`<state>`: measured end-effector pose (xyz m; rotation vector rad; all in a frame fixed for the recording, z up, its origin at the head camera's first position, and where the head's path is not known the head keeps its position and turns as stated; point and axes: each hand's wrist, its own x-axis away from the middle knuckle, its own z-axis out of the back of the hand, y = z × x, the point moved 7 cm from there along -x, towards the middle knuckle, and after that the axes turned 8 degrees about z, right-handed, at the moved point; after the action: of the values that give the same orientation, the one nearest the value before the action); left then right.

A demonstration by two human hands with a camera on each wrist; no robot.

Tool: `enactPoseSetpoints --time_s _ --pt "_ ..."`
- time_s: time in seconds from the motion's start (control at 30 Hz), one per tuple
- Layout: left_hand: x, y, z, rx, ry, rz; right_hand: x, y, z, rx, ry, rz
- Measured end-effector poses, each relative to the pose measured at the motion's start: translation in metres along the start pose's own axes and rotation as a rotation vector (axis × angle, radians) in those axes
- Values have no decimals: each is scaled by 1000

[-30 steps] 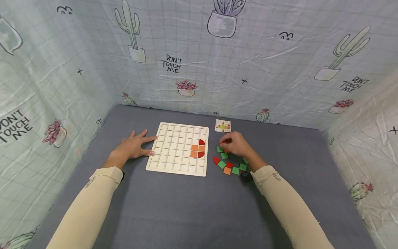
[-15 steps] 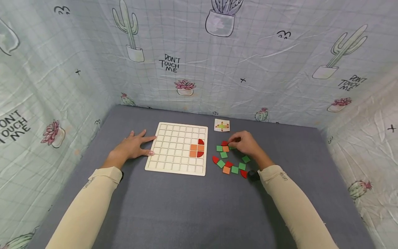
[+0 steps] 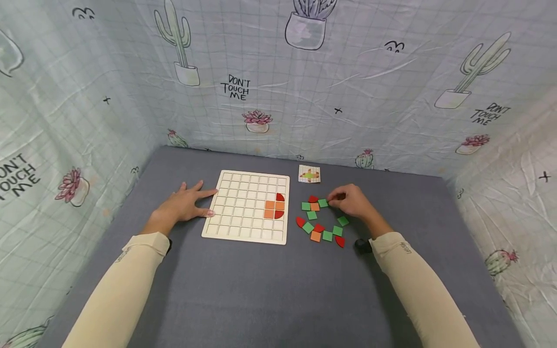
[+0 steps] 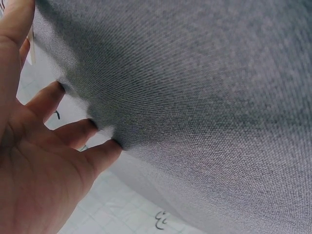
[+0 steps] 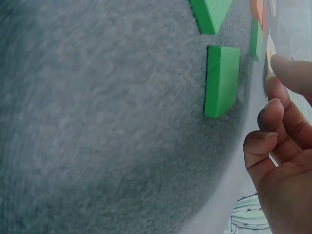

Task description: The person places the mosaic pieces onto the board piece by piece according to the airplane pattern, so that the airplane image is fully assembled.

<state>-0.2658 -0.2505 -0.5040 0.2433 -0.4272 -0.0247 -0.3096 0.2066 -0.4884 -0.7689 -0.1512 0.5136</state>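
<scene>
In the head view, my left hand (image 3: 180, 203) lies spread at the left edge of the pale gridded board (image 3: 237, 208), its thumb and a finger reaching the rim. The left wrist view shows its straight fingers (image 4: 105, 155) touching the grey cloth. On the board's right side sit orange squares (image 3: 270, 209) and two red quarter-circle tiles (image 3: 280, 197). My right hand (image 3: 351, 200) has bent fingers, their tips beside a green square tile (image 3: 323, 203). The right wrist view shows thumb and index finger (image 5: 277, 90) close together; whether they pinch anything is unclear.
Loose green, orange and red tiles (image 3: 319, 227) lie right of the board. A small pattern card (image 3: 309, 174) stands beyond them. Fabric walls (image 3: 278, 87) with cactus prints enclose the grey table (image 3: 243, 290) at the back and sides.
My right hand has moved right across the upper loose tiles, uncovering red, orange and green ones. The upper green tile now shows fully. My left hand stays at the board's edge.
</scene>
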Motion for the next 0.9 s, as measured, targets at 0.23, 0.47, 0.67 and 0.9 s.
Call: enactPoseSetpoints --time_s 0.23,0.47,0.67,0.9 --pt "-1 -2 -1 2 -2 -1 1 5 -1 -8 -12 -16" --pt "-1 0 -1 1 -2 2 1 7 -3 -25 -18 -39" --pt "1 1 0 0 -2 6 -1 9 -5 -26 -16 -41" --pt "1 0 0 5 4 2 -5 11 -10 -1 -49 -79"
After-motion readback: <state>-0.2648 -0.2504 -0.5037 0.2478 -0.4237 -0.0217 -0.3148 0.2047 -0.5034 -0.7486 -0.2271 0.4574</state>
